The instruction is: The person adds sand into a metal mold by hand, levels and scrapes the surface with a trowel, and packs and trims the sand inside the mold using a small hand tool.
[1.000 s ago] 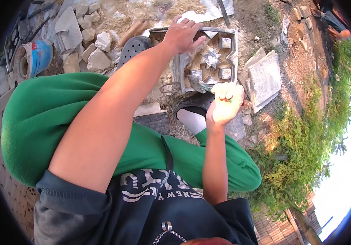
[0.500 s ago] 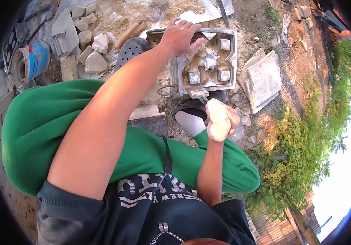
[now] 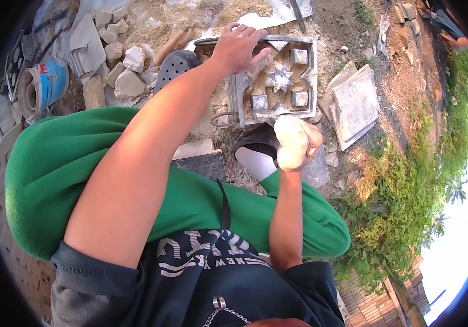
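Note:
A square metal mould [image 3: 314, 82] with a raised star and several blocks inside lies on the ground, sandy material between its shapes. My left hand [image 3: 239, 48] grips its far left rim, fingers over the edge and thumb apart toward the inside. Closed in a fist, my right hand [image 3: 298, 143] is just off the near side of the mould. It holds a small trowel; the pale flat blade [image 3: 266, 115] shows at the near rim, while the handle is hidden by the fist. A wire loop handle [image 3: 224, 119] sticks out at the mould's left side.
Black clogs [image 3: 176, 68] on my feet flank the mould. Flat slabs [image 3: 353, 106] lean to the right. Broken stones [image 3: 130, 82] and a blue bucket [image 3: 53, 82] stand left. A wooden roller-like piece [image 3: 171, 46] lies near the left clog. Another person [image 3: 451, 35] is at upper right.
My right hand has moved up toward the mould, bringing the trowel blade onto its near rim. My left hand stays on the far rim.

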Available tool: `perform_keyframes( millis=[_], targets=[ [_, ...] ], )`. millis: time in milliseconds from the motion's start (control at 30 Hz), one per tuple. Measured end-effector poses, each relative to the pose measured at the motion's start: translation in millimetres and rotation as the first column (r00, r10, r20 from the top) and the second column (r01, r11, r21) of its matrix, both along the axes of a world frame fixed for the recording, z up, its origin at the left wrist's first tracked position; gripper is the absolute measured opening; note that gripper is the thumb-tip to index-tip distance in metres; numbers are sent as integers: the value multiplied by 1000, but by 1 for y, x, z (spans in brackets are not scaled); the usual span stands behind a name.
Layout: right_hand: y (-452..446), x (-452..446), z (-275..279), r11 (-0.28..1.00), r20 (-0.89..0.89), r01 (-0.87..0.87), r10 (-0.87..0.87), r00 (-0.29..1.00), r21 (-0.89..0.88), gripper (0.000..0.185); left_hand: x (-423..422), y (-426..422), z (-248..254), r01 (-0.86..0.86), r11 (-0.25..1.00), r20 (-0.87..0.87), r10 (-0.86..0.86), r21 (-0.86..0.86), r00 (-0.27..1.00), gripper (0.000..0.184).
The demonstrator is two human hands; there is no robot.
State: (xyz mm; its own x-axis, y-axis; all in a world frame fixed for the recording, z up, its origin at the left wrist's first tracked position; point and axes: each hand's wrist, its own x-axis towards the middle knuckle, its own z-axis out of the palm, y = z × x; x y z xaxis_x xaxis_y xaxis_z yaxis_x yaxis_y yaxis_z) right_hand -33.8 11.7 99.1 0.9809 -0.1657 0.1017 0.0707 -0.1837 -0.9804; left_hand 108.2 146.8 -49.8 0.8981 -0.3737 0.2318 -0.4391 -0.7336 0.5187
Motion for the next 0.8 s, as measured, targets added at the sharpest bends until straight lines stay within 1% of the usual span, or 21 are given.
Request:
perform_keyframes(
  millis=[33,133,167,267,300,400,467,500,567,633,667,700,733,767,800],
  targets=[
    [-2,3,-12,997,3,-54,55,999,-48,35,3,-1,0,-1,1000,9,1,1,1000,43],
    [-17,6,-16,971,20,-114,121,992,-210,35,3,-2,-1,-16,1000,38,16,-3,999,43],
    [-34,1,-21,979,-13,-198,199,980,51,25,2,-2,-1,-18,1000,36,18,0,999,43],
    [-37,-12,-25,901,-42,-200,234,971,385,27,1,0,1,-9,1000,-11,9,-11,1000,43],
    [-24,-10,-30,985,28,-170,169,985,24,30,1,0,2,-15,1000,-3,15,-4,1000,43],
    [-15,2,-16,997,58,-65,62,996,46,32,5,-2,3,-11,1000,8,11,-2,1000,44],
    [-3,2,6,986,-102,64,-48,994,155,36,3,1,2,-15,1000,-9,15,2,1000,44],
    [0,0,1,993,-33,47,-43,999,110,35,1,1,2,-6,1000,-37,6,-13,999,44],
    [-9,-8,-31,1000,26,-11,12,1000,-22,34,6,-3,5,14,999,-38,-15,-36,999,44],
    [-14,-2,-17,996,0,-52,52,999,74,33,3,-2,4,-15,1000,1,15,13,1000,44],
    [-13,-3,-5,977,-32,-59,67,997,205,32,5,0,2,-22,1000,1,22,18,1000,44],
    [-6,-5,2,978,-28,35,-29,999,206,33,6,1,2,-9,1000,-15,9,5,1000,44],
    [-6,-10,-8,978,-35,34,-27,999,208,33,4,1,2,9,1000,-35,-9,-11,999,43],
    [-10,-16,-27,982,-40,-50,58,997,180,32,1,0,3,13,1000,-38,-14,-15,999,43],
    [-8,-12,-31,980,-40,-133,140,989,149,32,1,0,4,-1,1000,-24,0,-5,1000,43]
  ],
)
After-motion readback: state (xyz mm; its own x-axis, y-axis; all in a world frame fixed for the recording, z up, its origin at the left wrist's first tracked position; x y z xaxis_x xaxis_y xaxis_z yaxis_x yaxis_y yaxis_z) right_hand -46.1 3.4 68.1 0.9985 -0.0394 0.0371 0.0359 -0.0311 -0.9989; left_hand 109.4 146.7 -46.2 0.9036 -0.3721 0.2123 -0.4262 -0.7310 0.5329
